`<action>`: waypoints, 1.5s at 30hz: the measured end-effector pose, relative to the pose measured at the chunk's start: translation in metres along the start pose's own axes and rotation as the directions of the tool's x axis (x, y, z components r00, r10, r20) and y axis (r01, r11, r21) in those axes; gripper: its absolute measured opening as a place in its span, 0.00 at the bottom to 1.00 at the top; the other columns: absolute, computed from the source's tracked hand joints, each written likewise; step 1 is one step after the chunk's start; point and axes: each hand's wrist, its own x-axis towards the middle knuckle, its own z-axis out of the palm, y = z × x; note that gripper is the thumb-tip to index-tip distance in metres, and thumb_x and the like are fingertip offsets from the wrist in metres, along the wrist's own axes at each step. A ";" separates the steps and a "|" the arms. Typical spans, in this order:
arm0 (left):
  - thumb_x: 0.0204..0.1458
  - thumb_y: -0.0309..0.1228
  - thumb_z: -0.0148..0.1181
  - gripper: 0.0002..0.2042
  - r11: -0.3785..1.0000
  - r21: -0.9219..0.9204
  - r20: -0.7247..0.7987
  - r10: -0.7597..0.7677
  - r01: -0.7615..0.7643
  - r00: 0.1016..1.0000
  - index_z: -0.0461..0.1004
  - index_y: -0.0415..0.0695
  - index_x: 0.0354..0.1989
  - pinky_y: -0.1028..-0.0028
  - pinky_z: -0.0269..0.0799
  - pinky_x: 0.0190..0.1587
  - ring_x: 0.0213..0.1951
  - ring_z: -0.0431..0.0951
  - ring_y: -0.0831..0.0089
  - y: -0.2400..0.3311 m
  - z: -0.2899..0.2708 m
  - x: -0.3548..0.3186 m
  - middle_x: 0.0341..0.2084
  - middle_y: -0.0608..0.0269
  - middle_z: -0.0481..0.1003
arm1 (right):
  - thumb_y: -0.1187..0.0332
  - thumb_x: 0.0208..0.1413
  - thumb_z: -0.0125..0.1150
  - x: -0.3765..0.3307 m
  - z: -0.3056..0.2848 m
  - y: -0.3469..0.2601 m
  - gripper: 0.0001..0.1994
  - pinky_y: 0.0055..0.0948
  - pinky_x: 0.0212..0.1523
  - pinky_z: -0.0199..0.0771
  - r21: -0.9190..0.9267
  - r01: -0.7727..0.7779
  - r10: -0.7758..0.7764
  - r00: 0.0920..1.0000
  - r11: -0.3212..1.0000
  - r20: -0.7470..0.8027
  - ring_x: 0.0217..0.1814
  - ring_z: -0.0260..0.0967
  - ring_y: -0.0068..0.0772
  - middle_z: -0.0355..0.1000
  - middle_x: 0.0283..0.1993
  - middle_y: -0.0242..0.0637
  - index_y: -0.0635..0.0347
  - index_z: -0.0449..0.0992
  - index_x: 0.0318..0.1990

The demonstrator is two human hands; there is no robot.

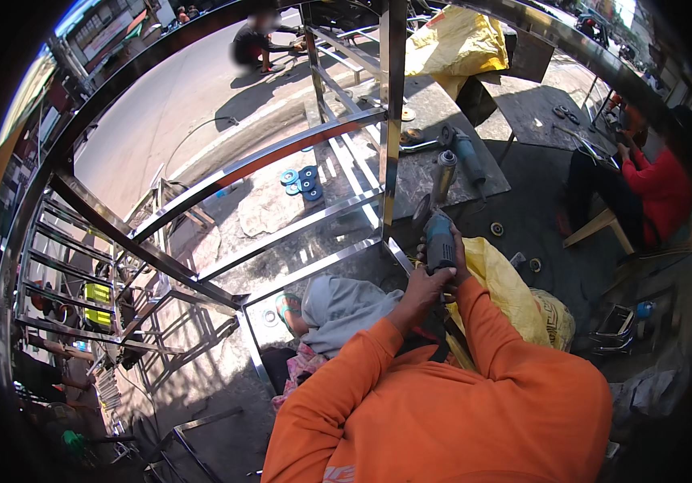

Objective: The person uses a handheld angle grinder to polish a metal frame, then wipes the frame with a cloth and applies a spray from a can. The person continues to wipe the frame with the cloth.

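Observation:
Both my hands, in orange sleeves, grip a blue-grey angle grinder (440, 239). My left hand (424, 287) holds its rear body from below. My right hand (460, 259) wraps the side of it. The grinder's disc (421, 216) is next to the lower corner of a polished stainless steel frame (391, 121), close to where the upright post meets the bottom rail (313, 270). Whether the disc touches the steel I cannot tell. A grey cloth (339, 307) lies just left of my arms.
A second angle grinder (468, 157) and a metal can (442, 173) lie on a dark slab beyond. Blue discs (301, 181) sit on the ground inside the frame. A yellow sack (516, 296) is by my right arm. A person in red (661, 189) sits right; another person (253, 44) crouches far off.

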 end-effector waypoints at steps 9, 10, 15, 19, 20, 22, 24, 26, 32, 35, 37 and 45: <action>0.45 0.37 0.65 0.24 0.741 0.636 -0.194 0.425 -0.216 0.884 0.67 0.32 0.45 0.56 0.74 0.41 0.39 0.80 0.42 -0.033 -0.023 0.047 0.33 0.38 0.77 | 0.57 0.52 0.69 0.011 -0.004 0.000 0.18 0.27 0.39 0.76 -0.546 0.081 -0.210 0.961 0.834 -0.179 0.34 0.73 0.25 0.73 0.35 0.33 0.60 0.73 0.43; 0.45 0.37 0.65 0.24 0.733 0.657 -0.203 0.396 -0.176 0.895 0.66 0.32 0.46 0.55 0.74 0.42 0.41 0.79 0.40 -0.031 -0.024 0.049 0.34 0.37 0.77 | 0.58 0.52 0.70 0.013 -0.006 0.003 0.18 0.26 0.38 0.76 -0.631 0.090 -0.251 0.953 0.771 -0.171 0.34 0.73 0.23 0.72 0.35 0.32 0.59 0.73 0.42; 0.54 0.48 0.64 0.35 0.724 0.671 -0.067 0.273 -0.159 0.960 0.65 0.33 0.62 0.64 0.74 0.49 0.46 0.81 0.54 -0.013 -0.033 0.030 0.44 0.42 0.78 | 0.64 0.49 0.70 0.035 -0.017 -0.013 0.18 0.25 0.36 0.76 -0.558 0.120 -0.239 0.960 0.821 -0.144 0.34 0.70 0.23 0.68 0.37 0.32 0.61 0.70 0.43; 0.60 0.42 0.60 0.24 0.735 0.646 0.068 0.212 -0.204 0.975 0.72 0.31 0.55 0.65 0.73 0.52 0.47 0.80 0.58 -0.009 -0.057 -0.024 0.47 0.43 0.78 | 0.70 0.48 0.69 0.061 -0.021 -0.029 0.22 0.27 0.32 0.80 -0.541 0.114 -0.230 0.961 0.833 -0.151 0.33 0.72 0.26 0.69 0.36 0.33 0.59 0.68 0.50; 0.59 0.40 0.61 0.23 0.740 0.645 0.050 0.204 -0.188 0.978 0.73 0.32 0.54 0.67 0.74 0.50 0.45 0.81 0.60 -0.010 -0.063 -0.038 0.45 0.44 0.79 | 0.71 0.48 0.69 0.069 -0.022 -0.034 0.22 0.28 0.32 0.81 -0.509 0.126 -0.216 0.969 0.852 -0.120 0.32 0.72 0.27 0.69 0.36 0.33 0.59 0.68 0.50; 0.58 0.38 0.62 0.21 0.749 0.628 0.038 0.242 -0.212 0.970 0.74 0.33 0.51 0.69 0.75 0.45 0.41 0.81 0.64 -0.010 -0.073 -0.064 0.40 0.47 0.80 | 0.71 0.49 0.69 0.094 -0.024 -0.043 0.22 0.30 0.30 0.82 -0.521 0.148 -0.250 0.959 0.841 -0.132 0.30 0.73 0.28 0.70 0.36 0.33 0.60 0.68 0.50; 0.58 0.37 0.62 0.18 0.757 0.625 -0.048 0.281 -0.191 0.958 0.75 0.33 0.49 0.70 0.75 0.42 0.38 0.81 0.66 -0.007 -0.085 -0.090 0.38 0.48 0.80 | 0.71 0.49 0.69 0.120 -0.029 -0.053 0.22 0.29 0.30 0.82 -0.540 0.152 -0.271 0.951 0.828 -0.148 0.31 0.74 0.28 0.71 0.36 0.33 0.61 0.68 0.51; 0.57 0.35 0.63 0.14 0.784 0.605 -0.139 0.275 -0.139 0.951 0.77 0.34 0.43 0.72 0.74 0.36 0.32 0.80 0.71 0.003 -0.103 -0.119 0.34 0.52 0.81 | 0.66 0.49 0.71 0.144 -0.036 -0.066 0.25 0.31 0.33 0.81 -0.598 0.143 -0.279 0.950 0.788 -0.140 0.34 0.75 0.32 0.73 0.41 0.37 0.63 0.69 0.53; 0.45 0.34 0.73 0.14 0.456 0.862 -0.423 0.404 0.223 0.811 0.77 0.38 0.33 0.67 0.73 0.34 0.29 0.78 0.62 0.038 -0.163 -0.227 0.26 0.56 0.76 | 0.46 0.49 0.67 0.171 -0.062 -0.073 0.28 0.44 0.47 0.76 -0.922 -0.167 -0.564 0.823 -0.351 0.065 0.44 0.77 0.54 0.79 0.40 0.54 0.62 0.80 0.48; 0.43 0.35 0.72 0.15 0.181 0.916 -0.363 0.002 0.357 0.932 0.78 0.42 0.36 0.64 0.73 0.36 0.32 0.79 0.59 0.032 -0.162 -0.273 0.27 0.59 0.78 | 0.50 0.53 0.64 0.161 -0.059 -0.055 0.23 0.46 0.44 0.76 -0.782 -0.184 -0.630 0.712 -0.595 0.311 0.38 0.77 0.55 0.78 0.32 0.51 0.62 0.80 0.44; 0.43 0.35 0.71 0.13 0.132 0.969 -0.215 0.033 0.208 0.976 0.80 0.44 0.37 0.64 0.74 0.38 0.35 0.80 0.61 0.029 -0.164 -0.287 0.27 0.63 0.79 | 0.52 0.54 0.63 0.143 -0.051 -0.038 0.20 0.46 0.42 0.76 -0.750 -0.194 -0.701 0.556 -0.632 0.447 0.35 0.77 0.55 0.78 0.29 0.49 0.62 0.80 0.42; 0.63 0.45 0.53 0.24 0.790 -0.290 -0.409 0.407 -0.540 0.816 0.68 0.41 0.60 0.53 0.72 0.59 0.51 0.78 0.54 0.063 -0.206 -0.266 0.55 0.50 0.74 | 0.59 0.64 0.55 0.072 0.010 0.023 0.17 0.26 0.29 0.68 -0.920 0.369 -0.708 0.685 0.132 0.173 0.24 0.67 0.21 0.71 0.20 0.33 0.65 0.75 0.29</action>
